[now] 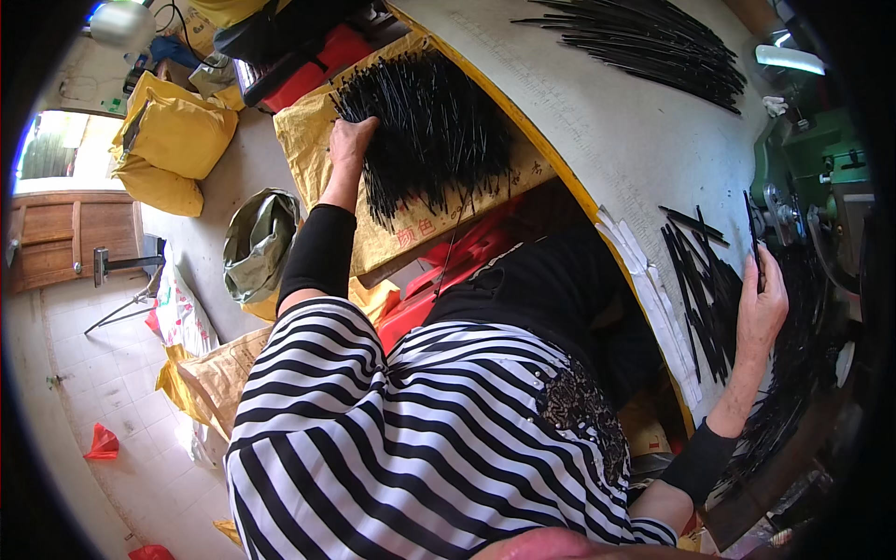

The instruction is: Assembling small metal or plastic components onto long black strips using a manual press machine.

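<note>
A thick pile of long, thin black strips (425,131) lies on a yellow woven sack (308,149). At its left edge my left hand (351,142) is closed on some strips, its fingertips partly hidden among them. Over the worktable, my right hand (763,303) pinches a narrow black strip (752,229), which stands out beyond the fingers beside a green machine (793,163). More black strips (695,289) lie scattered on the table just left of that hand. Another bundle of black strips (644,47) rests at the table's far end.
The pale worktable (597,121) has a curved yellow edge with white strips (644,289) along it. Below sits a red stool or chair (411,313). To the left are an open green sack (261,243), stuffed yellow sacks (177,131) and a metal stand (126,275).
</note>
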`<state>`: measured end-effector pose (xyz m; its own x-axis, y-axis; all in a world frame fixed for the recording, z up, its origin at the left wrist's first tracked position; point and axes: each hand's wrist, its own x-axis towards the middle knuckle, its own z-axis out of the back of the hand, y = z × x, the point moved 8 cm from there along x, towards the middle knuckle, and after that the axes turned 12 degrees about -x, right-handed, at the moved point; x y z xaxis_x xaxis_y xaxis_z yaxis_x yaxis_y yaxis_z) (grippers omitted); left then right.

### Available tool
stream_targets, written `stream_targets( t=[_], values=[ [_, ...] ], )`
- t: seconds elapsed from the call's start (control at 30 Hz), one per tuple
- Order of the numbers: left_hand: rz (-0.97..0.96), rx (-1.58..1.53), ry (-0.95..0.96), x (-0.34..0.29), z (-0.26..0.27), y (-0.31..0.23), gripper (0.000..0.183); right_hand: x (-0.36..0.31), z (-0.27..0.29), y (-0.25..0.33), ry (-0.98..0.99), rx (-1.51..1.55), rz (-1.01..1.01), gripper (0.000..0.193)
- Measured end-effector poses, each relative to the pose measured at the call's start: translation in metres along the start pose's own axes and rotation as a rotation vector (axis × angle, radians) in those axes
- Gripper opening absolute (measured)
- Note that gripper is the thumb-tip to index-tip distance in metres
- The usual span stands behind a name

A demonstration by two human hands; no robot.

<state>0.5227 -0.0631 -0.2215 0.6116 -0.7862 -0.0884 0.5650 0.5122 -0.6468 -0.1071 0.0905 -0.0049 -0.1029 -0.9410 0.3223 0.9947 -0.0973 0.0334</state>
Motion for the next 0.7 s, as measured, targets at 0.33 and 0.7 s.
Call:
stream_targets(
  t=[0.33,0.7],
  values=[
    [0.089,0.045,-0.149,-0.011,-0.002,-0.007,0.062,0.0,0.001,0.0,0.008,0.006,-0.019,0.023],
    [0.199,-0.365,-0.076,0.042,-0.018,0.076,0.063,0.001,0.001,0.001,-0.005,-0.009,0.002,0.023]
  ],
)
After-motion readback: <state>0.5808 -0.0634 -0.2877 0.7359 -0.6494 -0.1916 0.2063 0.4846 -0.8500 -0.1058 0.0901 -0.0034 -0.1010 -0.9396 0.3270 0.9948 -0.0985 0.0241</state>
